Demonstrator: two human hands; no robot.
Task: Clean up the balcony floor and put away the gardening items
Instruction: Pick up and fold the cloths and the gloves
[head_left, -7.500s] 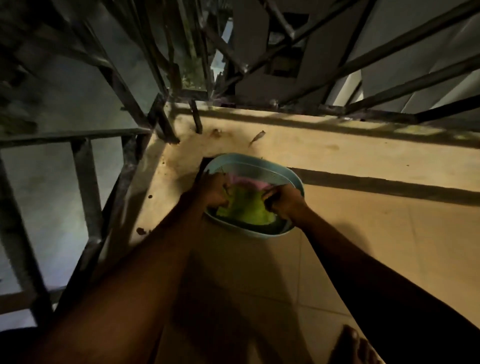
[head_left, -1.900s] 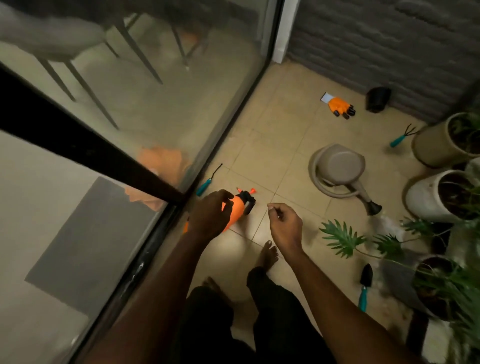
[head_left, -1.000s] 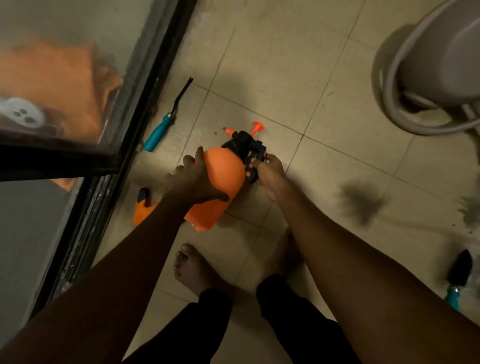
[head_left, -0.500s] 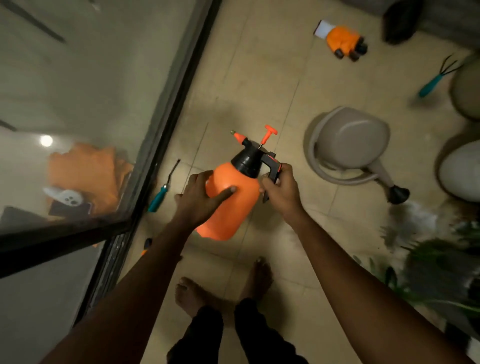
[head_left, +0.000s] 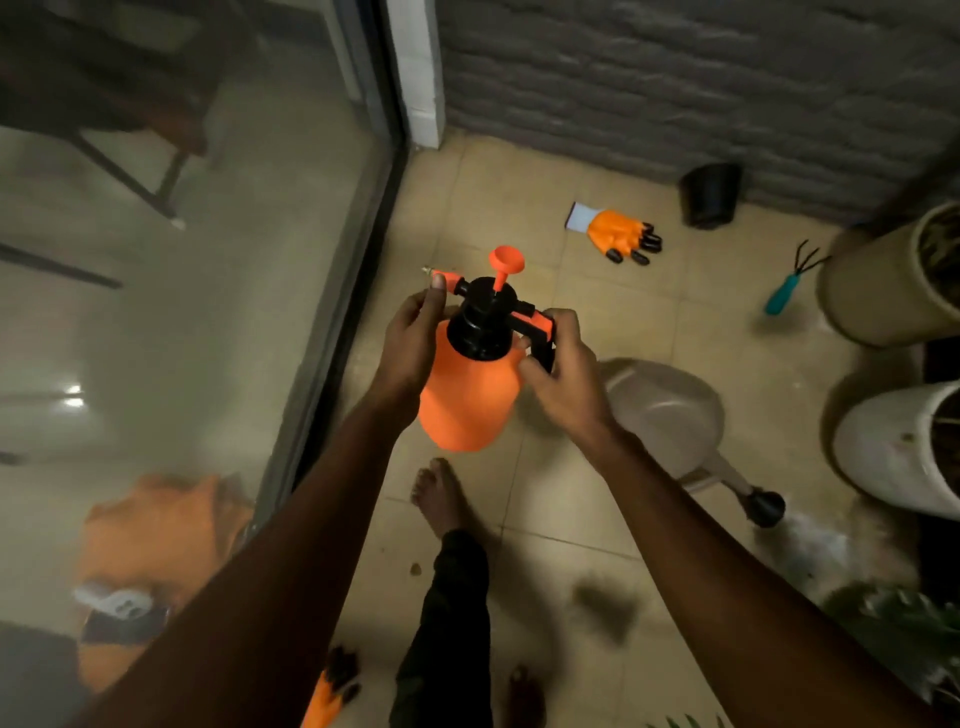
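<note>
Orange glove (head_left: 618, 236), teal rake (head_left: 787, 288), beige watering can (head_left: 670, 415) near sprayer (head_left: 467, 400).

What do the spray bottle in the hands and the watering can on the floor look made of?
Spray bottle: likely plastic, a smooth orange body with a black moulded cap. Watering can: probably plastic too, a smooth dull beige shell with a black spout tip; blur leaves it open.

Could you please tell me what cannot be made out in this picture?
Head view, watering can: partly covered by the right hand and forearm.
Head view, glove at the bottom: cut off by the edge.
Head view, plant at lower right: blurred, cut off by the edge.
Head view, sprayer: opaque, its fill hidden.
</note>
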